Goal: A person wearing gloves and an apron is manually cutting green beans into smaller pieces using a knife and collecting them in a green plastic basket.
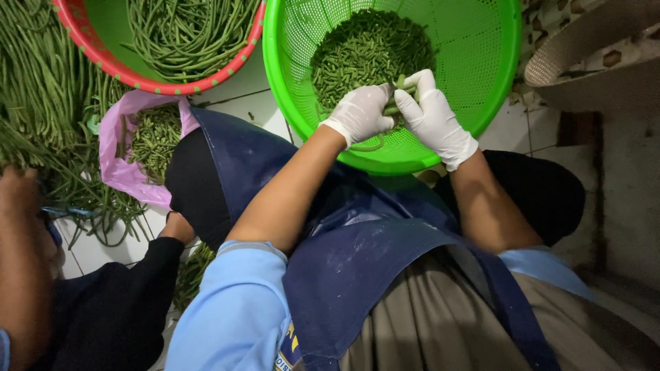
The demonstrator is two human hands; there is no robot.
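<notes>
Over green colander point(481, 89) | hands, left point(359, 113) and right point(434, 120), clasp slim green beans point(397, 96) | cut pieces point(364, 48) below

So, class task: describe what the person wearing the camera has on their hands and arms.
Both the left hand and the right hand wear thin white disposable gloves that end at the wrist. The forearms are bare. Light blue sleeves are pushed up to about the elbows, and a dark navy apron lies over the lap between the arms.

Your hands wear smooth white rubbery gloves point(395, 113) over a glossy, perforated green plastic basket point(481, 75); your apron point(357, 254) is matt navy cloth.
</notes>
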